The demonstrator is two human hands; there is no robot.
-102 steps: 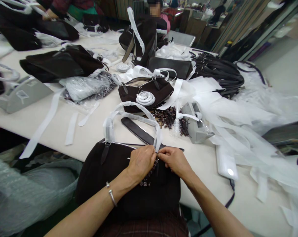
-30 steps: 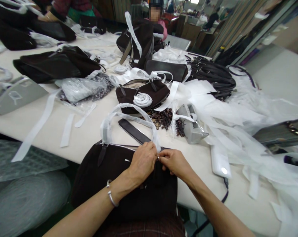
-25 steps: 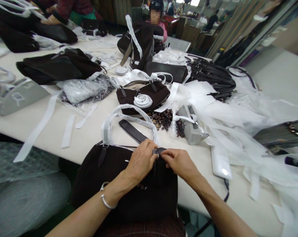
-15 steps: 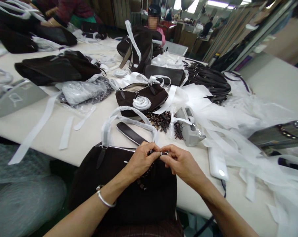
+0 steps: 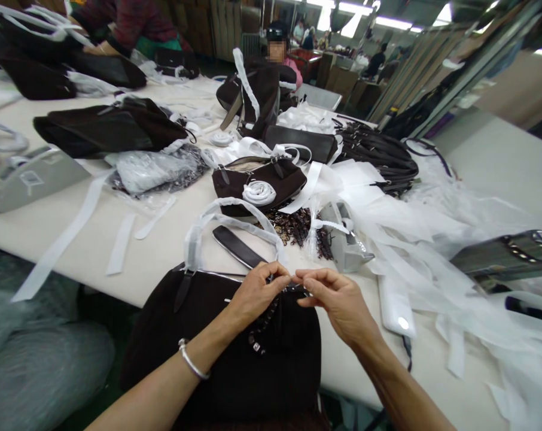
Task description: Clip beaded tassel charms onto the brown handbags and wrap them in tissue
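Note:
A dark handbag (image 5: 235, 353) with a silver zipper lies at the table's front edge. Its carrying handle (image 5: 192, 239) is wrapped in white material and arches up behind the opening. My left hand (image 5: 262, 286) is closed in a pinch at the bag's upper right, with a dark beaded charm (image 5: 256, 345) hanging below it against the bag. Facing it, my right hand (image 5: 329, 292) has its thumb and fingertips drawn together, almost touching the left fingertips. What lies between the right fingertips is too small to make out. Behind them rests a dark leather strap (image 5: 239, 246).
Past the strap, a smaller brown bag (image 5: 259, 184) stands near a heap of beaded chains (image 5: 293, 226) and a grey block (image 5: 343, 239). White wrapping strips (image 5: 414, 239) spread over the right side, near a white device (image 5: 396, 305). Co-workers are at the far side.
My right fingers have loosened and shifted slightly, parting a little from the dark piece between the hands. More of the beaded charm shows. The view has tilted slightly upward.

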